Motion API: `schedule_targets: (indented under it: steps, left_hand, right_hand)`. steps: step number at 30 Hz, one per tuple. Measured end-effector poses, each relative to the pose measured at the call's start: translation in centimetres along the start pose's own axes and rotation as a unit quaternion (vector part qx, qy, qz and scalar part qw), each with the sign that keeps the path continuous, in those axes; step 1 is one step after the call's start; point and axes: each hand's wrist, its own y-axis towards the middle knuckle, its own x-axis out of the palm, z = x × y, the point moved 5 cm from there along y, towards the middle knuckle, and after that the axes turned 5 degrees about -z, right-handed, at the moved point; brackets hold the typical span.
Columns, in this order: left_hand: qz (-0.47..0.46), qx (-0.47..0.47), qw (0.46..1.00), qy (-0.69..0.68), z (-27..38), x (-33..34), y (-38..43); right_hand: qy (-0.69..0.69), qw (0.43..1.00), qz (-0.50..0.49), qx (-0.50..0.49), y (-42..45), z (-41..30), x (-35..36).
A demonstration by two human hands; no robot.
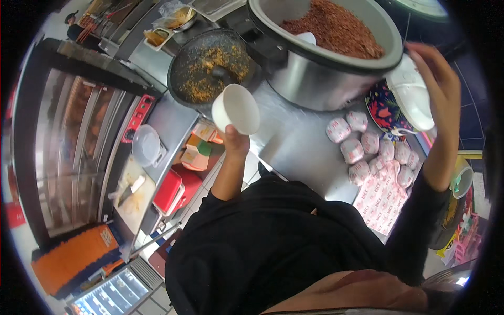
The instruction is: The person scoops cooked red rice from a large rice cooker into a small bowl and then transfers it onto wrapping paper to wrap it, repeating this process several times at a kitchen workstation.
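Note:
In my left hand is a white bowl, gripped at its near rim and tilted so that its inside faces me. Beyond the bowl stands a large rice cooker with its lid off. Reddish-brown rice fills part of it, and a white scoop rests in the rice. My right hand is raised at the cooker's right rim with fingers bent. Whether it grips anything is unclear. Below it sits a floral container with a white lid.
Several paper-wrapped bundles lie beside printed wrapping sheets on the steel counter. A dark stone mortar holds orange-brown crumbs. Leftward are a scale with a clear bowl, a cutting board and a glass display cabinet.

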Motion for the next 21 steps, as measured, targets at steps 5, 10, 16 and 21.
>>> schedule_targets:
  steps: [5, 10, 16, 21]
  left_hand:
    - [-0.03, 0.076, 0.997, -0.002, 1.0, -1.3, 7.4]
    - [-0.101, 0.175, 0.979, 0.019, -0.4, -1.5, 13.2]
    - [-0.192, 0.24, 0.951, -0.025, 0.1, -2.0, 17.8]
    - [-0.254, 0.267, 0.926, -0.078, 2.0, -0.9, 19.9]
  right_hand:
    - [-0.245, 0.916, -0.315, 0.05, 15.4, 3.4, 13.4]
    - [-0.392, 0.784, -0.472, 0.095, 17.6, 8.1, 25.3]
    - [-0.414, 0.679, -0.571, 0.204, 15.4, 10.1, 28.8]
    - [-0.412, 0.72, -0.518, 0.209, 16.8, 9.4, 25.5]
